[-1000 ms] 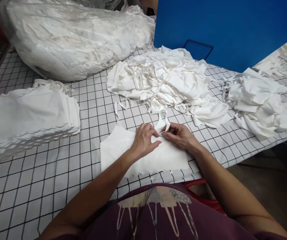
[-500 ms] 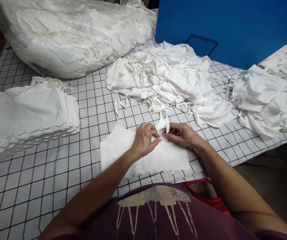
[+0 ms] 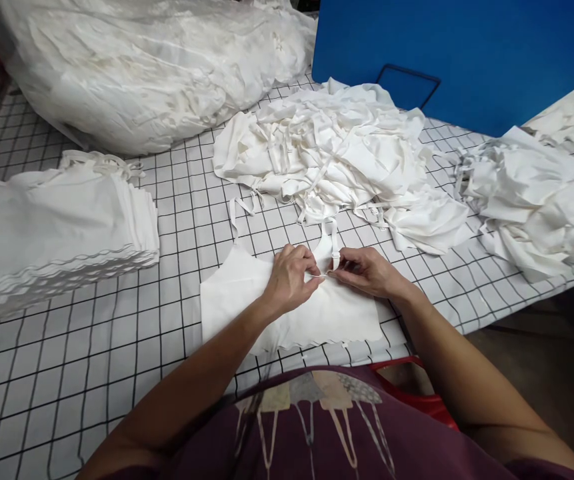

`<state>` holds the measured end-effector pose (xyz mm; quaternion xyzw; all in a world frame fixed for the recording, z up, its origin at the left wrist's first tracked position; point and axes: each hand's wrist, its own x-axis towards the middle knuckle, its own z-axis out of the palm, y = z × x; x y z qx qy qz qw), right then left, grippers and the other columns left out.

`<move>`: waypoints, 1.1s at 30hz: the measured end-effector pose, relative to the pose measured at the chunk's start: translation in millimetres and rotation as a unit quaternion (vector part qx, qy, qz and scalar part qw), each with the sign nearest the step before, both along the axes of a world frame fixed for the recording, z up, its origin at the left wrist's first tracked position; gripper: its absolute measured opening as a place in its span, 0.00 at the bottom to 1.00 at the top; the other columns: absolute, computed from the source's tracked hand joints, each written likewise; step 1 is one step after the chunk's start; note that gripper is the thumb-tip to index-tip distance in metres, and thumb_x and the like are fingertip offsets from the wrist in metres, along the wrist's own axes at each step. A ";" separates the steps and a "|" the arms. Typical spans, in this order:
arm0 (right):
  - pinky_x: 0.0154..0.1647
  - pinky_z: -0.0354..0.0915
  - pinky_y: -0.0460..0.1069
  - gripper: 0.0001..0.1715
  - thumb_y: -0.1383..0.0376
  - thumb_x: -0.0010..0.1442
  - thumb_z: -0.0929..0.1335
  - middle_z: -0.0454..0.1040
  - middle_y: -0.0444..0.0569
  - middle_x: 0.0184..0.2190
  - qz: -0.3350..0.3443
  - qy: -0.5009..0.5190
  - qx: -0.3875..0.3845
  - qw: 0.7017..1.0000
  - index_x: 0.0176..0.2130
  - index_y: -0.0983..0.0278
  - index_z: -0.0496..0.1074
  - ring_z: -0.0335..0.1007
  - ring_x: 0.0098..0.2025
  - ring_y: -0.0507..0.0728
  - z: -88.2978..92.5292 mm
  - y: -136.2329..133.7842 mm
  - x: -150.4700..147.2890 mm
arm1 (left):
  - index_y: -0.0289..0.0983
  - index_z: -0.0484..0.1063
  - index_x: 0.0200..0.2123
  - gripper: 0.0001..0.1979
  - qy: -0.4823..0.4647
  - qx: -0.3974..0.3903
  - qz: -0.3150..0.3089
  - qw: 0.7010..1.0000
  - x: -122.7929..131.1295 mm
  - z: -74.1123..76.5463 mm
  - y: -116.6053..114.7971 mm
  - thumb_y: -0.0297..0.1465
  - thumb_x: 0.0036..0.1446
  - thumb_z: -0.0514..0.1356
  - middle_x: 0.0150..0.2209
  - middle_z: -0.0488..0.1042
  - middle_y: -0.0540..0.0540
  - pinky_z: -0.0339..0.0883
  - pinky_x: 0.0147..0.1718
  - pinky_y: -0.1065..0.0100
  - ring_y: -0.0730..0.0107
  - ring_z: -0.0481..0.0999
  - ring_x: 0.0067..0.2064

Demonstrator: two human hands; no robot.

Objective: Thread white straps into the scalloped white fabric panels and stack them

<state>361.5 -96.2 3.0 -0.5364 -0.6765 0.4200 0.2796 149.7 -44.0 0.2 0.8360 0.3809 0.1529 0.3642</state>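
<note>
A flat white garment [image 3: 237, 297] with thin straps lies on the checked table [image 3: 67, 373] just in front of me. My left hand [image 3: 289, 279] rests on its upper edge, fingers curled and pinched on a thin strap [image 3: 330, 241]. My right hand [image 3: 364, 270] meets it from the right, fingertips pinching the same strap at a small metal fitting. The two hands nearly touch.
A neat stack of folded white garments [image 3: 57, 227] sits at the left. A loose heap of white garments [image 3: 331, 150] lies behind my hands, another heap [image 3: 527, 193] at the right. A large plastic-wrapped white bundle [image 3: 141, 67] fills the back left. A blue panel [image 3: 467, 47] stands behind.
The hands stay at the same strap with only small finger movements. The view has tilted slightly, so the piles sit a little higher in the frame.
</note>
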 end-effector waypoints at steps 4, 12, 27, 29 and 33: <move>0.26 0.58 0.46 0.09 0.62 0.61 0.69 0.66 0.41 0.22 0.006 0.000 0.012 1.000 0.31 0.64 0.69 0.59 0.24 0.49 0.3 0.0 -1.1 | 0.38 0.74 0.28 0.06 0.003 -0.002 -0.001 1.000 0.7 -0.4 0.2 0.31 0.55 0.66 0.40 0.74 0.47 0.61 0.50 0.54 0.58 0.68 0.47; 0.25 0.57 0.46 0.07 0.65 0.61 0.69 0.65 0.41 0.22 -0.011 0.030 0.046 0.998 0.30 0.64 0.69 0.58 0.24 0.49 -7.0 0.0 -12.4 | 0.37 0.72 0.27 0.07 0.010 -0.004 -0.011 1.000 1.3 1.0 1.3 0.30 0.56 0.65 0.41 0.74 0.48 0.61 0.50 0.54 0.58 0.67 0.48; 0.51 0.68 0.56 0.30 0.55 0.65 0.67 0.74 0.51 0.45 -0.065 0.217 -0.044 0.973 0.62 0.58 0.58 0.73 0.47 0.58 -5.7 0.1 -24.1 | 0.39 0.70 0.34 0.09 0.037 0.078 0.010 0.996 5.7 -10.0 -3.5 0.36 0.57 0.66 0.41 0.72 0.46 0.62 0.43 0.56 0.57 0.67 0.46; 0.49 0.68 0.56 0.28 0.56 0.66 0.66 0.73 0.53 0.47 -0.091 0.128 0.009 0.988 0.62 0.58 0.60 0.71 0.47 0.58 -8.6 -1.3 -19.1 | 0.39 0.68 0.36 0.10 0.031 0.098 0.011 0.995 4.5 -11.8 -4.7 0.37 0.57 0.66 0.42 0.71 0.46 0.61 0.44 0.57 0.57 0.67 0.46; 0.50 0.66 0.59 0.23 0.58 0.66 0.65 0.72 0.56 0.46 -0.120 -0.152 0.184 0.964 0.58 0.62 0.65 0.66 0.47 0.62 -21.7 -6.0 -0.5 | 0.39 0.65 0.42 0.15 0.020 0.141 0.010 0.990 3.0 -16.3 -7.7 0.38 0.57 0.65 0.45 0.70 0.45 0.61 0.45 0.57 0.57 0.67 0.47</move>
